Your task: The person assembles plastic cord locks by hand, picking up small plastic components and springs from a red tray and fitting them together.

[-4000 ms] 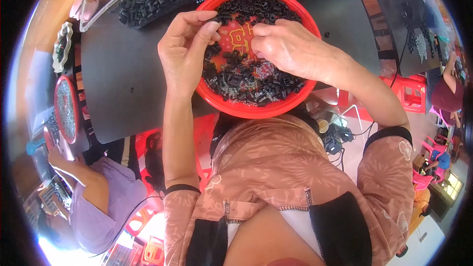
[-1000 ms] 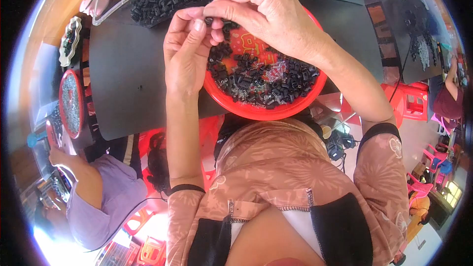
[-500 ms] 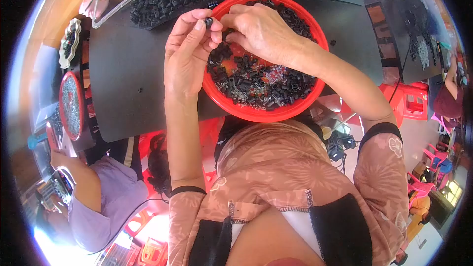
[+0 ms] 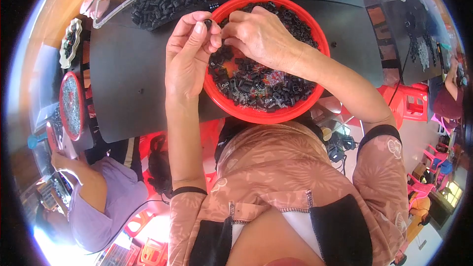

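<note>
The dark table [image 4: 123, 59] is the largest thing here, and at its far edge lies a broad heap of black pieces [image 4: 167, 7] behind the clear rim [image 4: 134, 1] of a container. Beyond the table's left edge, a co-worker in a purple top [image 4: 118, 182] sits by a smaller red tray [image 4: 71, 106] full of silvery bits. Next in size comes the round red tray [image 4: 266, 116], set at the middle of the near edge and seeming to reach a little past it. Over its left and far part work the two hands, close to each other. The right hand [image 4: 266, 39] is bent inward, palm down, with its fingers gathered low over the tray; the fingertips are hidden, so I cannot tell whether they hold anything. The left hand [image 4: 187, 49] is raised just beside the tray's left rim, thumb and forefinger closed on a small black piece [image 4: 208, 22] held upright between the tips. Within the tray, short black tubes [image 4: 295, 86] lie all round the sides, mixed toward the near side with fine coil springs [image 4: 276, 76]. Smallest of all, one loose bit [image 4: 141, 90] lies alone toward the table's left edge, and another [image 4: 334, 44] just right of the tray. The step in hand looks like picking parts from the tray while one is held ready; the next move seems to call for a light, steady pinch and closely lined-up fingertips.
</note>
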A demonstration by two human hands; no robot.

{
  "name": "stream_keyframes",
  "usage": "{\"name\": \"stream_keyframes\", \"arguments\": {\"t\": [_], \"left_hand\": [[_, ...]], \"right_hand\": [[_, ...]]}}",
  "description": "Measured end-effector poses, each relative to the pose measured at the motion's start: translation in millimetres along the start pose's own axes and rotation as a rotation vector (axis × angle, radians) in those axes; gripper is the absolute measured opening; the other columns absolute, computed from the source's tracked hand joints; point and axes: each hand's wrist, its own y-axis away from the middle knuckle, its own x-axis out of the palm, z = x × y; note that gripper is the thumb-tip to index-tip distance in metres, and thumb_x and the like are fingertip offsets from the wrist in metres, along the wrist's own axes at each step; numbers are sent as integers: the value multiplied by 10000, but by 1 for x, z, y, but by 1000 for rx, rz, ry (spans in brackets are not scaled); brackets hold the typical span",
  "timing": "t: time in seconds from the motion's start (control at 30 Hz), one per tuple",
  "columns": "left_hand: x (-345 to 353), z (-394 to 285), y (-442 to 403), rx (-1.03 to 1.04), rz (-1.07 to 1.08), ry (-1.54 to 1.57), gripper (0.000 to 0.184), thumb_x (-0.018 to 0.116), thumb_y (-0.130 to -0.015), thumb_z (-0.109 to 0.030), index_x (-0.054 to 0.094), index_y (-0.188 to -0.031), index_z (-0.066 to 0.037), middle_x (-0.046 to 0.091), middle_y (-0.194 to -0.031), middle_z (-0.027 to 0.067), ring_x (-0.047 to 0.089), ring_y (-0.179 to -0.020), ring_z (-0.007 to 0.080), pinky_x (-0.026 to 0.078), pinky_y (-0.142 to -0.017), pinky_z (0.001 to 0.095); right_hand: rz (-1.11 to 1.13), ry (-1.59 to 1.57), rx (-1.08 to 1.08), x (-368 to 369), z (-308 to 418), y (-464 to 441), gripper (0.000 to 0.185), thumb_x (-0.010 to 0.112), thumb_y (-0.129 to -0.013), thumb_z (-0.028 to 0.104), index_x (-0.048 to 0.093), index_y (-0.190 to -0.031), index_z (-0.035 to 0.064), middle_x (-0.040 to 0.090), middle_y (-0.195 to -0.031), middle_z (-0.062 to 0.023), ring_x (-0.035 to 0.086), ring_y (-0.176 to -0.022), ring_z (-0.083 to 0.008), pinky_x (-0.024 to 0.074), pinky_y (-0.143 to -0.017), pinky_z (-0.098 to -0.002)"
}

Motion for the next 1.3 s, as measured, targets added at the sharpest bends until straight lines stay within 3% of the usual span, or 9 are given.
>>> {"name": "stream_keyframes", "arguments": {"t": [0.27,0.67,0.77,0.8,0.9,1.03,1.17,1.27,1.3], "left_hand": [[3,0,0,-10,-52,-1,171,551,-950,-90,585,-1099,-14,612,-899,92,549,-753,136,469,-708,250],[3,0,2,-10,-22,-54,196,555,-955,-134,570,-1118,-26,562,-914,70,492,-769,117,418,-699,220],[4,-1,1,-19,-24,-55,190,558,-953,-138,568,-1106,-26,561,-898,67,487,-753,115,415,-690,218],[4,-1,1,-22,-27,-53,188,560,-952,-139,567,-1101,-26,561,-892,66,485,-748,115,414,-687,217],[3,-1,1,-34,21,-18,121,558,-945,-101,576,-1041,-31,605,-868,72,546,-728,121,434,-655,228],[8,0,1,-68,-13,-157,131,552,-944,-103,578,-1053,-34,618,-830,48,557,-683,105,430,-630,226],[9,-1,3,-99,-44,-119,173,551,-948,-113,596,-1086,-19,629,-848,48,567,-696,110,456,-636,229],[3,0,3,-105,10,-39,164,551,-951,-122,602,-1070,-21,629,-844,45,568,-696,108,463,-635,229],[4,0,3,-104,5,-42,162,549,-952,-123,601,-1068,-22,630,-842,44,567,-695,107,462,-634,229]], "right_hand": [[-88,113,-74,5,8,0,86,685,-750,127,661,-809,69,623,-821,-55,611,-738,-252,460,-680,-369],[112,34,48,1,1,-2,120,671,-750,129,662,-783,14,630,-753,-139,622,-697,-331,500,-643,-409],[101,-258,152,-16,-4,-4,148,669,-760,131,668,-820,-5,654,-777,-163,634,-683,-314,506,-636,-369],[54,-443,277,-26,-1,-4,156,675,-796,137,681,-859,-6,677,-779,-124,644,-663,-193,505,-628,-313],[-130,-918,362,-35,-2,-5,183,675,-859,153,687,-915,-21,676,-738,-44,613,-687,-56,504,-627,-236],[-233,-1060,277,-38,7,-4,152,665,-871,98,660,-958,-27,680,-830,-44,623,-734,-57,516,-649,-210],[-230,-920,218,-36,16,-4,129,685,-851,105,656,-909,-6,665,-805,-34,591,-664,-51,483,-571,-210],[-233,-746,112,-39,17,-5,98,647,-874,43,651,-963,0,635,-812,-18,609,-692,-43,486,-589,-189],[-297,-826,142,-34,20,-6,129,696,-827,116,656,-905,22,628,-746,-42,589,-619,-84,463,-536,-229]]}}
